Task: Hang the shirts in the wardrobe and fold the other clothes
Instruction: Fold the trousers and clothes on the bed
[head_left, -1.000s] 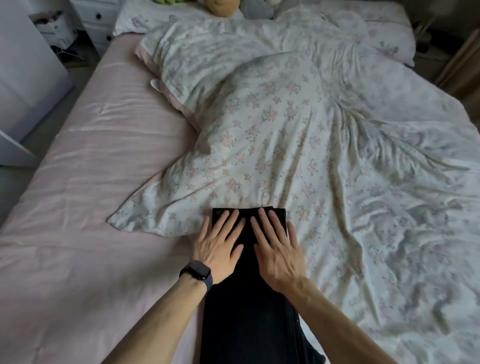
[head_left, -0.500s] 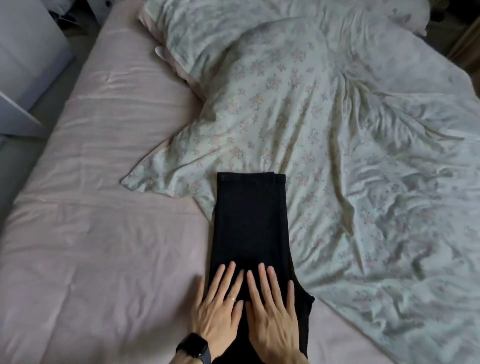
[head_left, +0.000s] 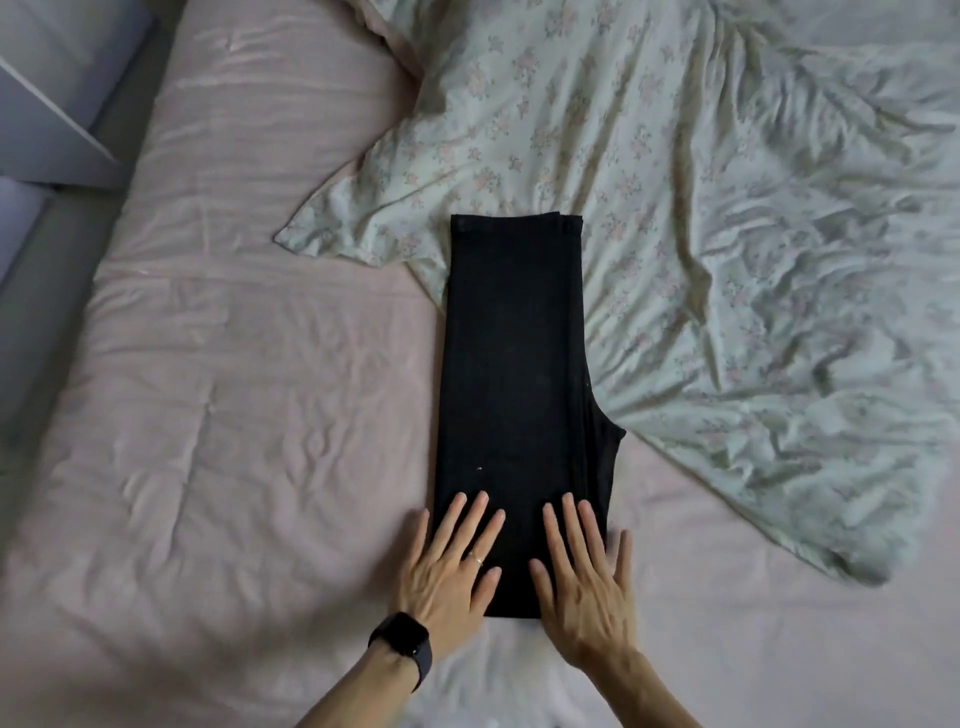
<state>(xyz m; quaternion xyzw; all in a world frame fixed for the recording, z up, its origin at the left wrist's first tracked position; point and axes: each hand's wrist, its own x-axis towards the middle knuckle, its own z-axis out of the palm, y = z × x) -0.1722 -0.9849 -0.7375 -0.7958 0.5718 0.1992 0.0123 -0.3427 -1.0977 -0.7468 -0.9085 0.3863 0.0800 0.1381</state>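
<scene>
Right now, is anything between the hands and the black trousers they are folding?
Nothing visible. The left hand and right hand both lie flat, fingers straight, directly on the near end of the black trousers.

Dim, flat indoor light; wide-angle frame, soft along the bottom edge.

Illumination low and diffuse, cool grey cast, source not in frame. No hard shadows: only soft shading in the creases of the floral duvet (head_left: 727, 260) and a faint sheen on the pink sheet (head_left: 234, 130) at top left. Black garment (head_left: 514, 364) underexposed, near featureless, seams barely legible. Right hand (head_left: 587, 587) smeared by motion at the little finger; left hand (head_left: 447, 566) sharper. Strip between the forearms at the bottom blurred and washed out. Bed edge at left bows with lens distortion.
</scene>
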